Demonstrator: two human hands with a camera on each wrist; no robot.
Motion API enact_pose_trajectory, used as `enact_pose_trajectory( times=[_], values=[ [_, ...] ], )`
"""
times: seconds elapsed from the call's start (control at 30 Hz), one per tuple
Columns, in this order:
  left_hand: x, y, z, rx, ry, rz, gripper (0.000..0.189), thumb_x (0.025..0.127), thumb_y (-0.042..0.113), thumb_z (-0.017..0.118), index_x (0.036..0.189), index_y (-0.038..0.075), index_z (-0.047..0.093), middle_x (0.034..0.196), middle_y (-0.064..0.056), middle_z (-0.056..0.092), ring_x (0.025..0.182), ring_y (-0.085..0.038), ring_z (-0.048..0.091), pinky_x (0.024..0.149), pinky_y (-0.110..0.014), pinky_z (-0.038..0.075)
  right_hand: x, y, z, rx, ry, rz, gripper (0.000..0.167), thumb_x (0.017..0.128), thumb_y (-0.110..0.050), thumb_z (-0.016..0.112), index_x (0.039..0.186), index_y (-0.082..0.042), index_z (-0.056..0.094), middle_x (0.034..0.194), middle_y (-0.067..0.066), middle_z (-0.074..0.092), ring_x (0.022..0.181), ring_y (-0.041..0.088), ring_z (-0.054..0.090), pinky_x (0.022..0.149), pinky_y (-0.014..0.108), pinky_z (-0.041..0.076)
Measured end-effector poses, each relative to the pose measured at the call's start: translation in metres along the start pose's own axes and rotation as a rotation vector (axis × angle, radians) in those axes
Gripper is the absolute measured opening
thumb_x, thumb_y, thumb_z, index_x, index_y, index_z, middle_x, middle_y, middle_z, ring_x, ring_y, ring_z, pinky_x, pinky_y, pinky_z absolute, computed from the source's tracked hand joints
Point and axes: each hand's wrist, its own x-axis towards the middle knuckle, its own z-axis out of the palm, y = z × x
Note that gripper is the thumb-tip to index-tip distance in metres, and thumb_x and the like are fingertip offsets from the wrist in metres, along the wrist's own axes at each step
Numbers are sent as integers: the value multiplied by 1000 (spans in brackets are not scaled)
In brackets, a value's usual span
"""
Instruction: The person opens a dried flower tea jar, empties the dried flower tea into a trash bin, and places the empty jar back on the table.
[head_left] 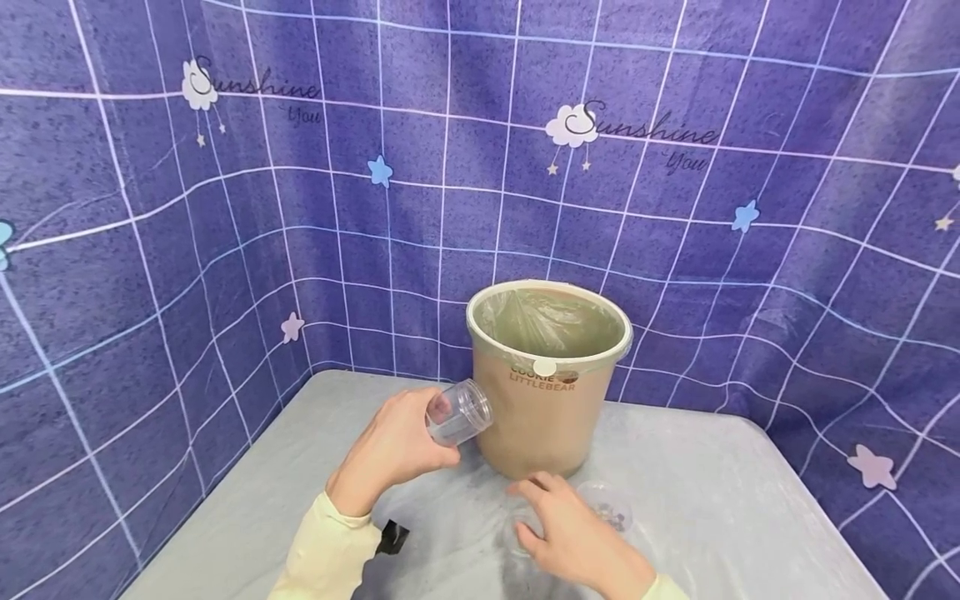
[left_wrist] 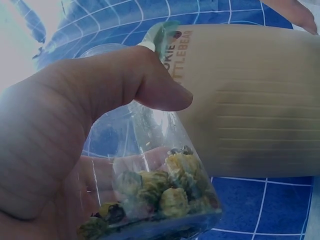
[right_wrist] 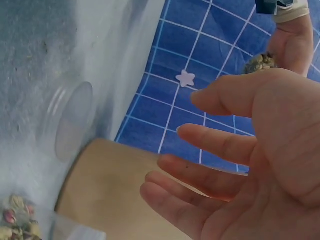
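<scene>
My left hand [head_left: 401, 442] grips a clear plastic jar [head_left: 459, 412], tilted with its mouth toward the beige bucket [head_left: 536, 417]. Dried flower buds [left_wrist: 165, 185] lie inside the jar in the left wrist view, yellowish and green. Low over the table, in front of the bucket, is my right hand [head_left: 566, 533], its fingers loosely spread and holding nothing. Beside that hand lies a clear round lid [right_wrist: 75, 120]. A second clear container [head_left: 606, 507] with dried flowers stands just right of the hand, partly seen at the lower left of the right wrist view.
The bucket has a pale rim [head_left: 628, 333] and a thin plastic liner [head_left: 517, 312]. A grey-white cloth [head_left: 705, 492] covers the table. Blue checked curtains [head_left: 450, 192] hang behind and at both sides. A black strap piece [head_left: 392, 537] shows at the left sleeve.
</scene>
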Motion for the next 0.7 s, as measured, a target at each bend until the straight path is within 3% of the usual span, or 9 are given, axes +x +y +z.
enact_pose_trajectory(
  times=[0.7],
  values=[
    [8, 11, -8, 42, 7, 25, 41, 56, 26, 85, 93, 17, 66, 87, 6, 65, 81, -15, 57, 72, -33, 49, 8, 5, -40, -8, 159, -27, 43, 82, -14, 81, 123, -12, 68, 115, 0, 66, 107, 15, 65, 93, 37, 55]
  ],
)
